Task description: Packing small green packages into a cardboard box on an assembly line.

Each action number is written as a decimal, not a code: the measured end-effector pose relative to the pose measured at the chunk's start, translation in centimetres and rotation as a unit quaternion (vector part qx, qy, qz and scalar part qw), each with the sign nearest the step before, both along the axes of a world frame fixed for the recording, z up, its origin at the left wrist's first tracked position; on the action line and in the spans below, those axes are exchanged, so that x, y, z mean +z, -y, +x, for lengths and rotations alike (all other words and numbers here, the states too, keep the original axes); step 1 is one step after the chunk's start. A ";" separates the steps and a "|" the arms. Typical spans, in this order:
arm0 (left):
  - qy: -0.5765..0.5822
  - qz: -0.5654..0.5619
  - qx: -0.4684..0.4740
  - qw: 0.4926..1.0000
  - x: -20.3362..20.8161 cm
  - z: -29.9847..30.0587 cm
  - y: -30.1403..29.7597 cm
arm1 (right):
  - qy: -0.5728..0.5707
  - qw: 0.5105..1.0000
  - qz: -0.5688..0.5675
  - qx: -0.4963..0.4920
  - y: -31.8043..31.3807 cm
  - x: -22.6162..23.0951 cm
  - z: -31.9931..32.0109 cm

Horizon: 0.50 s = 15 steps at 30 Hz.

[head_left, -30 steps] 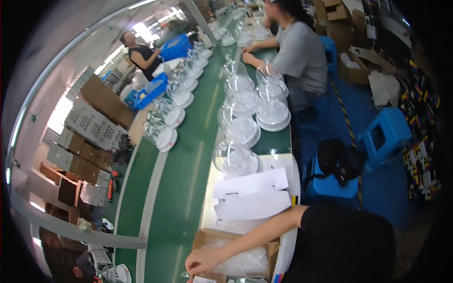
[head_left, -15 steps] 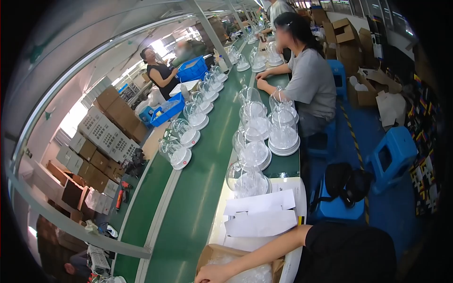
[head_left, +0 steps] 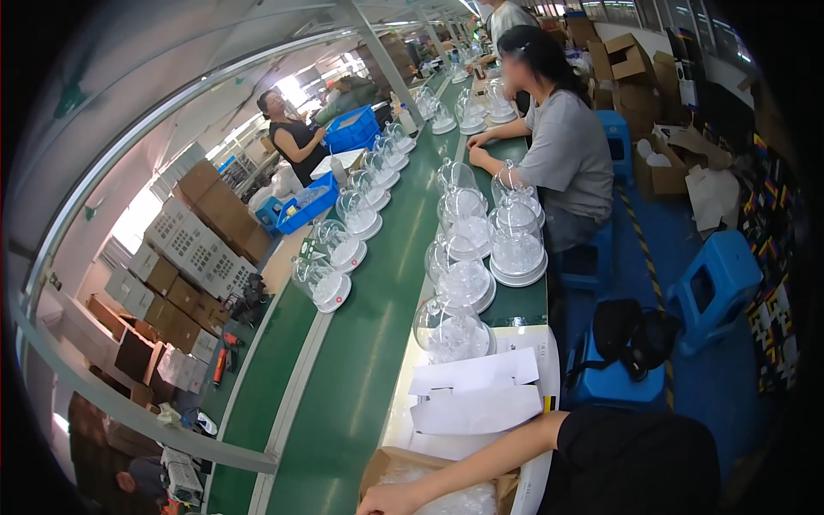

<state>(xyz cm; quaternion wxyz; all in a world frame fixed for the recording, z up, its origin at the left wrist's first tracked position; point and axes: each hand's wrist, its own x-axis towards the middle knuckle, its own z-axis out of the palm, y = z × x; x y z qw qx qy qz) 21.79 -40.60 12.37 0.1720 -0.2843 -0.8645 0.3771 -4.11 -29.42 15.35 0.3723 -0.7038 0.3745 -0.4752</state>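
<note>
Hand reaching into the cardboard box (head_left: 403,468) at 6 o'clock, still early in the pick.
One hand (head_left: 390,499), side unclear, is resting curled on the box rim over clear plastic parts (head_left: 455,498); nothing visibly clamped, the other hand out of frame. Glass domes (head_left: 451,330) are queuing along the green tabletop (head_left: 378,343) toward 12 o'clock; white paper sheets (head_left: 476,390) lying just beyond the box.

Open brown carton (head_left: 403,468) at bottom edge
</note>
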 end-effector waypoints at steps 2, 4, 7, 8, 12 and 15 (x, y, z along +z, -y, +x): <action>0.003 0.011 0.021 1.000 -0.7 0.5 0.5 | -0.015 1.000 -0.004 0.003 0.3 -0.2 0.1; 0.033 0.015 -0.009 0.999 -0.3 0.2 0.4 | -0.003 1.000 -0.016 0.007 0.2 -1.1 0.7; 0.022 0.028 0.011 0.999 0.3 -0.4 -0.7 | 0.022 0.988 -0.152 -0.014 1.2 -2.6 1.9; 0.023 0.029 0.011 0.999 0.6 -0.6 -0.8 | 0.022 0.988 -0.152 -0.015 1.6 -3.8 2.3; 0.034 0.015 -0.003 0.999 1.4 -1.1 -0.7 | 0.081 0.991 0.005 0.102 2.7 -6.5 3.0; 0.038 0.019 -0.012 0.999 1.5 -1.1 -0.3 | 0.082 0.994 -0.027 0.064 2.4 -5.7 3.1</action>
